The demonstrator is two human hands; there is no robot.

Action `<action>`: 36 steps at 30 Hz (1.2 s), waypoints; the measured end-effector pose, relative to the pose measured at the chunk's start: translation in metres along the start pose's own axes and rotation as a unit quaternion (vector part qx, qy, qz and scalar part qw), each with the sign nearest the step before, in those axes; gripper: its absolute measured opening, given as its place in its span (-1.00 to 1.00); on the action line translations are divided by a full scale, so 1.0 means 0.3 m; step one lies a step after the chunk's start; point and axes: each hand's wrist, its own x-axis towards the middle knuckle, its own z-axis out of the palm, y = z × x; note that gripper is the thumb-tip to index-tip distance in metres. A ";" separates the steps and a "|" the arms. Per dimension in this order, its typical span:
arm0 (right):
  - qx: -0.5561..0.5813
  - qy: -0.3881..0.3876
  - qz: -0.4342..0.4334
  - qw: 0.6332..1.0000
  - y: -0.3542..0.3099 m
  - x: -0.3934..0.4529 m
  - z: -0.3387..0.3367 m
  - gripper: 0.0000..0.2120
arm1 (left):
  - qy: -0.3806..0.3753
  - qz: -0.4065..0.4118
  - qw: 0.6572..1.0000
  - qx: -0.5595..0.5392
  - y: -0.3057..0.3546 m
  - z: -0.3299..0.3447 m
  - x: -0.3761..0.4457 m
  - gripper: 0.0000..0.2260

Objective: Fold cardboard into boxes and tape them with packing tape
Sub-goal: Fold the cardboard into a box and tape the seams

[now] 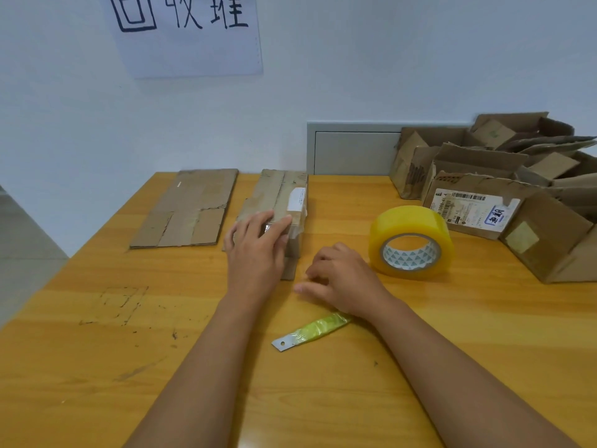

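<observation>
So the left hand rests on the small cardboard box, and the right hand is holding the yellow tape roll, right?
Not quite. In the head view the right hand holds nothing; it rests on the table, apart from the tape roll standing beside it. The left hand does rest on the cardboard box.

A wooden table (420, 334) carries a tape roll (411, 242). Left of the roll lies a small box (284, 195), further left a flat cardboard sheet (189, 210). Right of the roll sit stacked boxes (504, 189); nearer than it, a blade (310, 331).
</observation>
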 end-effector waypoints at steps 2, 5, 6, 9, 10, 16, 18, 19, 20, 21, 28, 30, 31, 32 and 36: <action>0.054 0.089 0.018 0.994 -0.015 0.012 -0.003 -0.41 | 0.002 0.003 1.000 0.000 0.000 0.001 -0.001 -0.71; 0.150 0.117 0.077 0.979 -0.049 0.054 -0.007 -0.47 | -0.004 -0.005 1.000 0.009 0.006 0.001 -0.001 -0.66; 0.178 0.105 0.093 0.974 -0.061 0.067 -0.002 -0.45 | -0.008 -0.010 1.000 0.010 0.009 0.000 -0.001 -0.64; 0.247 0.098 0.117 0.957 -0.095 0.093 0.022 -0.41 | -0.031 -0.033 0.999 -0.009 0.012 -0.011 0.002 -0.57; 0.263 0.103 0.122 0.951 -0.103 0.098 0.030 -0.42 | -0.035 -0.045 0.998 -0.019 0.011 -0.015 0.004 -0.55; 0.277 0.092 0.133 0.947 -0.118 0.120 0.050 -0.38 | -0.026 -0.215 0.958 -0.190 -0.008 -0.044 0.015 -0.39; 0.288 0.087 0.138 0.944 -0.120 0.127 0.048 -0.36 | -0.023 -0.279 0.921 -0.272 0.002 -0.071 0.025 -0.38; 0.293 0.084 0.139 0.942 -0.123 0.131 0.048 -0.34 | -0.016 -0.299 0.908 -0.292 0.005 -0.085 0.027 -0.41; 0.297 0.081 0.138 0.942 -0.127 0.135 0.050 -0.33 | -0.007 -0.313 0.901 -0.301 0.006 -0.099 0.030 -0.44; 0.299 0.079 0.135 0.941 -0.129 0.139 0.054 -0.33 | 0.002 -0.321 0.896 -0.305 0.006 -0.112 0.031 -0.47; 0.317 0.105 0.142 0.932 -0.132 0.131 0.091 -0.33 | -0.021 -0.320 0.901 -0.291 0.009 -0.171 -0.030 -0.47; 0.317 0.112 0.131 0.932 -0.129 0.131 0.109 -0.34 | -0.021 -0.325 0.896 -0.301 -0.006 -0.169 -0.049 -0.47; 0.318 0.116 0.130 0.932 -0.128 0.132 0.114 -0.34 | -0.021 -0.328 0.894 -0.303 -0.012 -0.169 -0.053 -0.47; 0.319 0.122 0.132 0.931 -0.127 0.135 0.116 -0.34 | -0.020 -0.326 0.896 -0.302 -0.015 -0.168 -0.055 -0.47; 0.300 0.168 0.092 0.935 -0.131 0.116 0.106 -0.35 | 0.015 -0.259 0.930 -0.260 -0.005 -0.183 -0.055 -0.55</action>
